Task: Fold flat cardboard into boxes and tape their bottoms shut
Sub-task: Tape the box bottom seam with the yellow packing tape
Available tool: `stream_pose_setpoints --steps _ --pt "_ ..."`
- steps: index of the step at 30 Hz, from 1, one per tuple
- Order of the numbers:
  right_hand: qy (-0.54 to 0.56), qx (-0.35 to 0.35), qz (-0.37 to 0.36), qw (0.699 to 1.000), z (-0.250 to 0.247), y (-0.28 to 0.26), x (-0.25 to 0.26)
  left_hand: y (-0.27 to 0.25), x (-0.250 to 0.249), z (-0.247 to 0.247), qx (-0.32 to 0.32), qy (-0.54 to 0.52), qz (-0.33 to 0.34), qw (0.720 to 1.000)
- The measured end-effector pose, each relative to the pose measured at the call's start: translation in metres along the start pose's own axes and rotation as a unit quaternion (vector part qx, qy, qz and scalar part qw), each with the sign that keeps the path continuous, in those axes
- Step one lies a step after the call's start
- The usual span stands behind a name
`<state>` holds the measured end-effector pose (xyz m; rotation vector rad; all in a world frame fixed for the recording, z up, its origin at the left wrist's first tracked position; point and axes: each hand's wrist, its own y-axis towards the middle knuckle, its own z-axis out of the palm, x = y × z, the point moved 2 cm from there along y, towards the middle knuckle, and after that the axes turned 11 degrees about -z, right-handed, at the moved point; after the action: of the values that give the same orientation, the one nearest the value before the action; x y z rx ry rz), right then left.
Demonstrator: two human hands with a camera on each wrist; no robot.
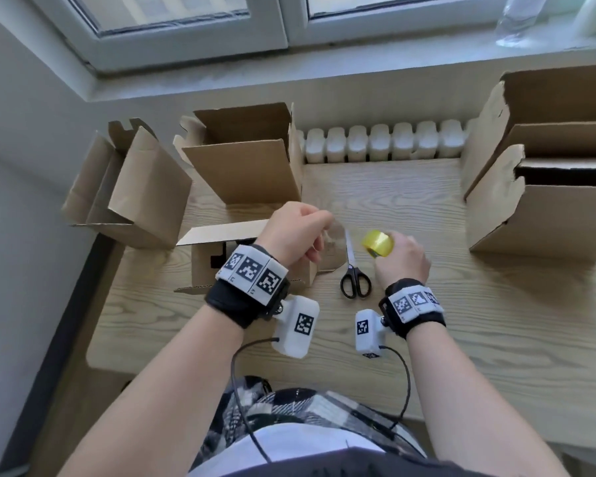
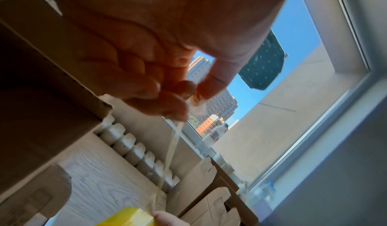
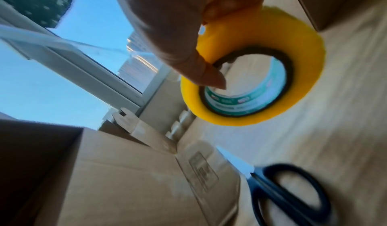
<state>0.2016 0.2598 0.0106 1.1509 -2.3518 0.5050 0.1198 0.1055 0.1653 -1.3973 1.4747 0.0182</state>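
Over wooden table (image 1: 427, 339), tape strip (image 2: 171, 148) stretches sideways between both hands.

Both forearms bare, raised over the bench, wrist straps on. Left hand (image 1: 295, 232) knuckles up, fingertips (image 2: 178, 110) pinched together on the tape end. Right hand (image 1: 401, 258) curled round the roll (image 1: 378, 243), thumb (image 3: 209, 75) hooked through its core.

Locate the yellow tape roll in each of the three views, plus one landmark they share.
Head: tape roll right of centre, gripped by the right hand.
Left wrist: a yellow sliver at the bottom edge.
Right wrist: upper right, large, hole facing the camera.
Shared landmark: white radiator.
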Motion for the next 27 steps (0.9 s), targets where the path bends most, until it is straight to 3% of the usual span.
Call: stream_pose_setpoints --steps 5,7,9,11,12,14,18,24,27 --pt "-0.134 -0.030 -0.038 0.990 -0.024 0.007 0.027 -0.006 0.038 -0.036 0.064 -0.062 -0.014 0.996" --pt "-0.170 -0.047 -0.048 0.983 -0.030 0.005 0.044 -0.005 0.057 -0.052 0.055 -0.072 -0.017 0.996" --pt "-0.197 -0.059 -0.060 0.977 -0.034 0.000 0.063 -0.003 0.076 -0.068 -0.037 -0.005 0.059 0.998" --pt "-0.209 -0.067 -0.068 0.973 -0.036 -0.005 0.080 -0.004 0.088 -0.080 -0.179 0.121 0.185 0.959" --pt "-0.209 -0.072 -0.069 0.973 -0.037 -0.007 0.088 -0.006 0.092 -0.083 -0.209 0.153 0.242 0.935" --pt "-0.218 -0.083 -0.071 0.970 -0.036 -0.009 0.101 -0.002 0.102 -0.089 -0.178 0.169 0.303 0.921" --pt "-0.244 -0.100 -0.076 0.962 -0.039 -0.012 0.122 0.019 0.115 -0.092 -0.049 0.180 0.235 0.954" --pt "-0.252 -0.107 -0.095 0.957 -0.038 -0.016 0.143 0.048 0.124 -0.092 -0.150 0.286 0.215 0.922" --pt "-0.264 -0.100 -0.098 0.954 -0.034 -0.018 0.150 0.057 0.124 -0.098 -0.150 0.262 0.205 0.931"
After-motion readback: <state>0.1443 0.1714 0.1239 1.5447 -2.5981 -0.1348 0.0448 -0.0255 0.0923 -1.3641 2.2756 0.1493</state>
